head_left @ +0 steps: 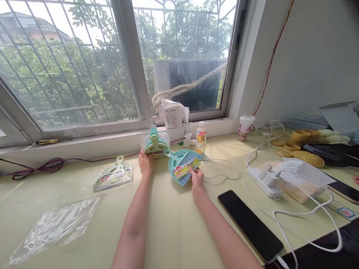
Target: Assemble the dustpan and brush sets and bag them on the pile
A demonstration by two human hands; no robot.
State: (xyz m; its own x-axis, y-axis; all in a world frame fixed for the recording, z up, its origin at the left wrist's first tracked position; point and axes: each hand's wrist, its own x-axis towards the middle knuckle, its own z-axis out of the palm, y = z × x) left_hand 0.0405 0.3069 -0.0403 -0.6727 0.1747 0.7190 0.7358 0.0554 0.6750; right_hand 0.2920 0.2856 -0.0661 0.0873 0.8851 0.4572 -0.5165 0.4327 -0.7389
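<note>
A blue mini dustpan and brush set [176,161] with a yellow printed label is in my right hand [197,177], tilted above the table. My right fingers pinch its lower right edge by the label. To the left, my left hand [146,163] grips the lower left side of a stack of dustpan sets [155,145], a green one in front, with clear wrapping around them. Its fingertips are partly hidden. Another dustpan set [115,173], in a clear bag, lies left of my left hand. Nearer on the table is a flat clear plastic bag [60,224].
A drink bottle [201,137] stands behind the blue set, and a paper cup [245,127] further right. A phone [250,225], a white power strip [265,182] and loose cables cover the right side. A tissue pack [173,116] sits on the sill. Part of another person's hand [356,179] shows at the right edge.
</note>
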